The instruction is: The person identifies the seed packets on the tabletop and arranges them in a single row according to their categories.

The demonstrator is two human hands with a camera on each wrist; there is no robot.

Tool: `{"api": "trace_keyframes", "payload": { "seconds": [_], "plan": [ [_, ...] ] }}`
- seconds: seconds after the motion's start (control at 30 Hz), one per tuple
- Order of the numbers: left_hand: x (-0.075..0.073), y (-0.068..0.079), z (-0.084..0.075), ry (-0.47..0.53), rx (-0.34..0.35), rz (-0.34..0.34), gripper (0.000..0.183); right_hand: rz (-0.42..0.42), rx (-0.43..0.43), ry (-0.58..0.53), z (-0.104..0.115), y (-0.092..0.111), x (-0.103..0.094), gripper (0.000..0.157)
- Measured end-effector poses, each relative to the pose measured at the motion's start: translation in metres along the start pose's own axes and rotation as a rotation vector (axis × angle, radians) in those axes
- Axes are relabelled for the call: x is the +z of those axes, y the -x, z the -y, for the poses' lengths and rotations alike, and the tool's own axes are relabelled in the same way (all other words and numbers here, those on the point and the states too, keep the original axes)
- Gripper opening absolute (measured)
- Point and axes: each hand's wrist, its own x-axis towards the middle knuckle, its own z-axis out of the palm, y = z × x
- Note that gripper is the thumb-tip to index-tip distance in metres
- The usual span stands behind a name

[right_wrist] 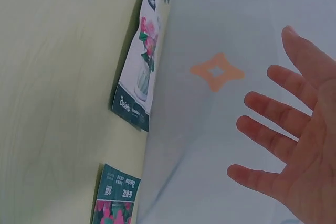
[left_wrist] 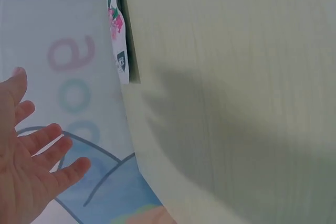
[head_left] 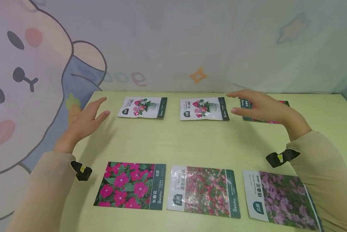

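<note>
Left hand (head_left: 84, 120) and right hand (head_left: 263, 106) hovering, fingers parted, gripping nothing; back-row middle white packet (head_left: 203, 109) lying left of nearer right hand, long axis running sideways.

On the table (head_left: 173, 141), three near packets (head_left: 203, 191) lie before three far packets (head_left: 203, 109).

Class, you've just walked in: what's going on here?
A person's left hand and right hand are raised, open, holding nothing. In the table's far row lie a left white packet, a middle white packet and a green-and-pink packet, partly behind the right hand in the head view. Nearer lie magenta-flowered, red-flowered and purple-flowered packets.
</note>
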Motion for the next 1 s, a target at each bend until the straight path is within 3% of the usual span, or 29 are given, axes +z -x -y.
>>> {"api": "trace_keyframes", "payload": {
  "seconds": [0.3,0.47,0.73,1.0],
  "plan": [
    [-0.004,-0.002,0.009,0.113,-0.166,0.044,0.074,-0.013,-0.025,-0.006,-0.004,-0.028,0.008,0.054],
    [-0.002,-0.004,0.016,0.179,-0.199,0.056,0.075,-0.012,-0.01,-0.049,-0.005,-0.045,0.013,0.053],
    [0.005,-0.011,0.02,0.507,-0.232,-0.003,0.069,-0.027,0.008,-0.083,0.003,-0.068,0.026,0.047],
    [0.013,-0.018,0.019,0.659,-0.3,0.005,0.065,-0.015,0.087,-0.175,0.012,-0.094,0.045,0.045]
  ]
}}
